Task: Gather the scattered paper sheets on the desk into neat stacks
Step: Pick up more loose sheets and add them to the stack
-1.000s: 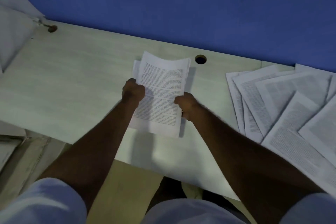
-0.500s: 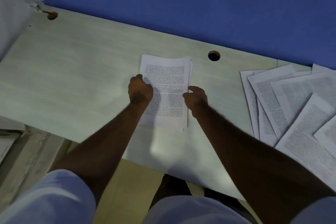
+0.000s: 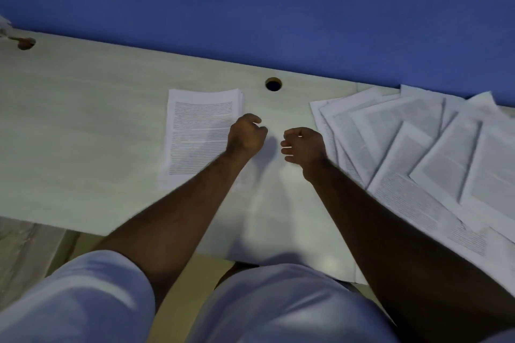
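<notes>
A neat stack of printed paper sheets [image 3: 199,136] lies flat on the pale desk [image 3: 83,125], left of centre. My left hand [image 3: 246,135] hovers over the stack's right edge with fingers loosely curled, holding nothing. My right hand [image 3: 305,146] is a little to the right, over bare desk, also loosely curled and holding nothing. Several scattered printed sheets [image 3: 418,147] lie fanned and overlapping on the right side of the desk, just right of my right hand.
A blue wall [image 3: 278,8] runs along the back of the desk. A round cable hole [image 3: 273,84] sits between the stack and the scattered sheets. Another hole [image 3: 25,44] is at the far left. The desk's front edge is close to my lap.
Both hands let go of the stack, which now lies flat on the desk. Both hands have shifted right, toward the scattered sheets.
</notes>
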